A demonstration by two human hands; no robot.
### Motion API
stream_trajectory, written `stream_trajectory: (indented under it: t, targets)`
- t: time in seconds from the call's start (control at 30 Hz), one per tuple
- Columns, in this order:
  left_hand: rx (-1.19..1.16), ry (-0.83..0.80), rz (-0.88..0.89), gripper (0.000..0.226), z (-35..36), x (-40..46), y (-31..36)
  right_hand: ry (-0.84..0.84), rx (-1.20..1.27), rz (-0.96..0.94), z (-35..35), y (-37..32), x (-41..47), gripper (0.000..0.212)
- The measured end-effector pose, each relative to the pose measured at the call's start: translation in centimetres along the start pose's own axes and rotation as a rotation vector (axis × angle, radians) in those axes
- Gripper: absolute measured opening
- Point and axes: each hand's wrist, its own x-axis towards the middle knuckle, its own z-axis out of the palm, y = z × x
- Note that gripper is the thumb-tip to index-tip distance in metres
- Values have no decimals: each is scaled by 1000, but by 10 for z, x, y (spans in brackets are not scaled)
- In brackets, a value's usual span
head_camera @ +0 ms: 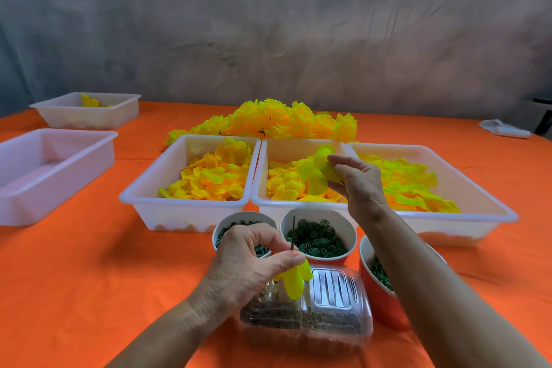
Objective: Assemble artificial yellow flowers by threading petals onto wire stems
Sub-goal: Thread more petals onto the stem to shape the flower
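My left hand (254,260) pinches a thin dark wire stem (291,245) with a folded yellow petal (294,279) hanging below the fingers, above a clear plastic container (310,323). My right hand (358,185) is raised over the middle white tray (263,197) and grips a cluster of yellow-green petals (319,170). Loose yellow petals fill the left tray (212,176) and the right tray (412,185). A heap of finished yellow flowers (277,122) lies behind the trays.
Paper cups of small green plastic parts stand in front of the trays: left cup (221,224), middle cup (319,239), red cup (379,290) under my right forearm. Two more white trays (53,167) (86,110) sit at the left on the orange table.
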Motion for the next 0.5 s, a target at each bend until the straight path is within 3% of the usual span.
stream_trajectory:
  t: [0.1,0.23,0.4,0.5]
  targets:
    - [-25,-2,-23,19,0,0,-1,-74,66,-24,-1,-12,-16,12]
    - [-54,5,-40,19,1,-1,-3,-139,116,-59,2,-29,-41,29]
    - [-118,-76,-115,31,-9,-1,-3,-216,160,-109,1,-45,-66,29]
    - [-222,-47,-117,34,-24,2,6,-244,159,-106,-3,-52,-77,38]
